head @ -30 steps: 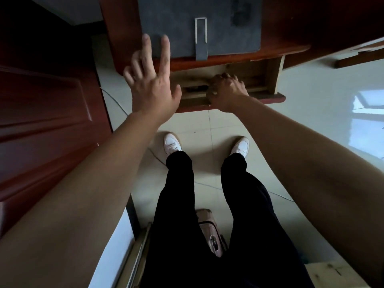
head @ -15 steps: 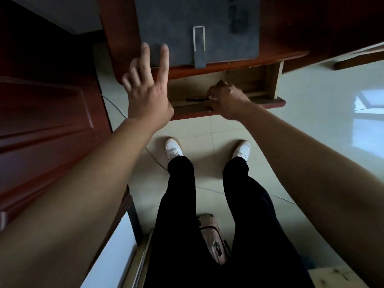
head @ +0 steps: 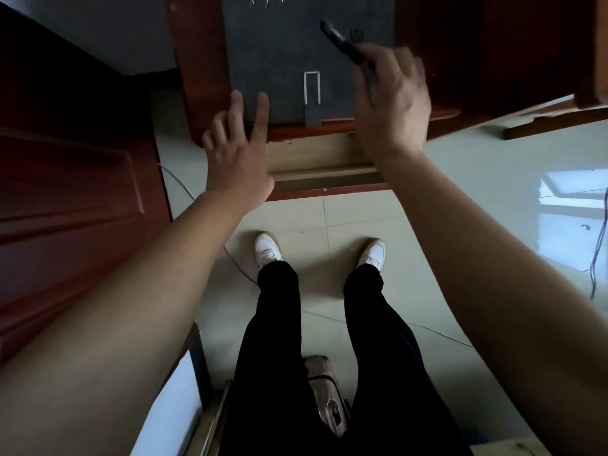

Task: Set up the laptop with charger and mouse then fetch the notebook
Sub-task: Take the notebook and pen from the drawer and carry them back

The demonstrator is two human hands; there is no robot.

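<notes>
A dark grey notebook point(head: 283, 57) with a metal pen loop and strap lies on the red-brown desk point(head: 200, 77) at the top of the head view. My left hand point(head: 235, 159) is open, fingers spread, its fingertips at the notebook's near left corner. My right hand point(head: 391, 100) is raised over the notebook's right side and grips a slim black pen point(head: 339, 39) that points up and left. Below the desk edge a wooden drawer point(head: 324, 174) stands pulled out.
A dark red door point(head: 72, 192) fills the left side. My legs and white shoes point(head: 267, 250) stand on pale floor tiles. A pinkish suitcase point(head: 325, 393) sits behind my feet. Thin cables run across the floor; a wooden strip point(head: 559, 121) lies at right.
My right hand has left the drawer and risen over the notebook, holding the black pen taken from the drawer. The left hand stays near the notebook's corner. The view tilted toward the desk.
</notes>
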